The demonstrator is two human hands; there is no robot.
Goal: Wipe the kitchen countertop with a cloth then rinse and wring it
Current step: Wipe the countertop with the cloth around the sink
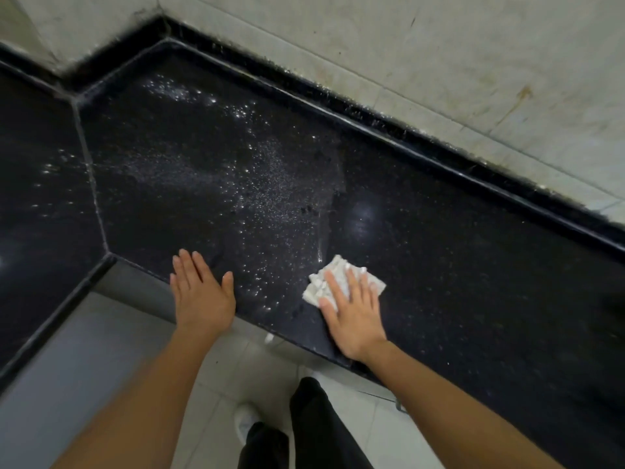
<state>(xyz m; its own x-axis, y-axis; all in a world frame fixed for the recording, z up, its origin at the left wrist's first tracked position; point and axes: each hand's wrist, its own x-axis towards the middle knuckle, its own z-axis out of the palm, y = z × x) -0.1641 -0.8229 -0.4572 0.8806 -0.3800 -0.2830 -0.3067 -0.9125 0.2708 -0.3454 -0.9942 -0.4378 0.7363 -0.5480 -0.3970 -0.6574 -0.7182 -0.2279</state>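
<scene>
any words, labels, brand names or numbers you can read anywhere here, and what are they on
None: no readable text anywhere in this view.
The cloth under the right hand is plain white, with no tag showing.
The black countertop carries only pale specks and droplets.
The wall tiles show stains, no writing.
The white shoe shows no logo.

Right hand (351,313) presses a folded white cloth (341,277) flat on a wet black countertop (473,265); left hand (199,292) rests flat, well apart, at the counter's front edge
</scene>
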